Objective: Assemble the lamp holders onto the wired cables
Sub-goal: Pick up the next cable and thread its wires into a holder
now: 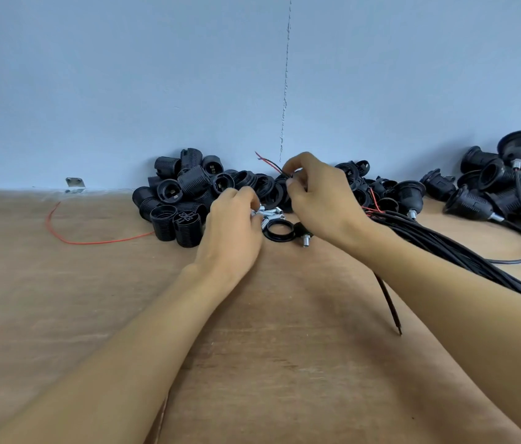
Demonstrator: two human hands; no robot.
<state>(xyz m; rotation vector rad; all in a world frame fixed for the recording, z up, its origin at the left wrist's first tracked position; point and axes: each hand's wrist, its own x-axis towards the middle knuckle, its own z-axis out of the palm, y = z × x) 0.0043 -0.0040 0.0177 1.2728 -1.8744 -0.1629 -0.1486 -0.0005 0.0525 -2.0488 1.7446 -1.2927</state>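
Head view: brown wooden bench (pixel 92 299), blue wall behind.
Left hand (pixel 233 222): fingers curled over small silver metal tubes (pixel 273 213); cannot tell if one is gripped.
Right hand (pixel 313 193): pinches thin black cable with red and black wire ends (pixel 268 164).
Black ribbed plastic lamp holders (pixel 185 190): heaped against wall, just beyond left hand.

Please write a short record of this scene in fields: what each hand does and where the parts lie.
left hand: fingers curled on the metal tubes
right hand: pinches a cable, red and black wire ends sticking up
holder pile: left of the hands, by the wall
black ring: flat on the table, between the hands
cable bundle: right of the right forearm
wired holders: far right
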